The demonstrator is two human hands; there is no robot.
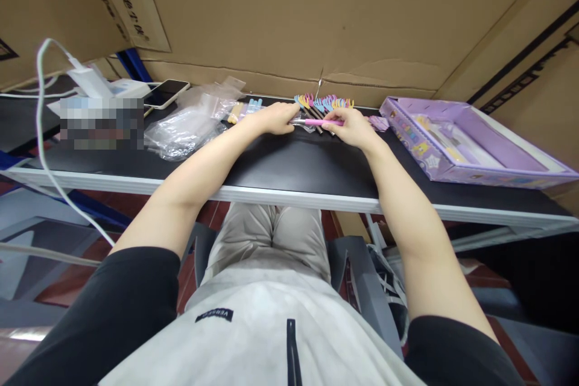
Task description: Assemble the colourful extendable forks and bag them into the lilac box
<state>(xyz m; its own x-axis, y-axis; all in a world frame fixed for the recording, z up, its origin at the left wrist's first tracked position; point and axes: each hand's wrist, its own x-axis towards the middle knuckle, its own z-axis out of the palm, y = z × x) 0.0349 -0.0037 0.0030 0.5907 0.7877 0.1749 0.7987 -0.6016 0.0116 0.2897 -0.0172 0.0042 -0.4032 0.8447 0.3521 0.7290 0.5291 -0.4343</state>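
Both my hands rest on the black tabletop [289, 163] near its far edge. My right hand [350, 126] pinches a pink pen-like tool [319, 122] that lies level, its metal tip pointing left. My left hand [274, 117] is curled, its fingertips closed on a small clear plastic sleeve [296, 121] at that tip. Just behind the hands lies a row of several colourful small tools with curved ends [323, 102], in blue, pink, orange and purple.
A purple open gift box [456, 142] sits at the right. Clear plastic bags [190, 120] lie at the left, with a phone [166, 91], a white charger and cable [88, 81] beyond. Cardboard sheets [316, 12] stand behind the table.
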